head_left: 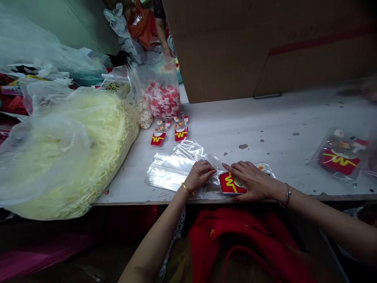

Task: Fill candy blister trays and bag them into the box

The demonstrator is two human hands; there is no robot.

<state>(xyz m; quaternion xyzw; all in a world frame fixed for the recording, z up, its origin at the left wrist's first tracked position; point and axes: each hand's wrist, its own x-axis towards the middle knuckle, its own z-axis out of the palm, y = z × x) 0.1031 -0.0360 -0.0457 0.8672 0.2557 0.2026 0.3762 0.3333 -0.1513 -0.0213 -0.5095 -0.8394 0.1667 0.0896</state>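
My left hand (202, 175), with a gold bracelet, pinches the edge of a clear plastic bag by its fingertips. Close by on the right, my right hand (255, 181) lies over a clear packet with its thumb and fingers spanning it. Inside that packet is a red piece with a yellow W (229, 184), shaped like a fries box. A small fried-egg piece (261, 167) shows past the knuckles; the palm hides the rest. Left of my left hand lies a stack of flat clear bags (167, 173).
A big bag of pale yellow pieces (108, 145) bulges over the left. Behind stand a bag of red-and-white pieces (163, 100) and a large cardboard box (235, 51). Filled packets lie at far right (338, 161) and beyond the stack (158, 138). Another person's hand (167, 51) is at the back.
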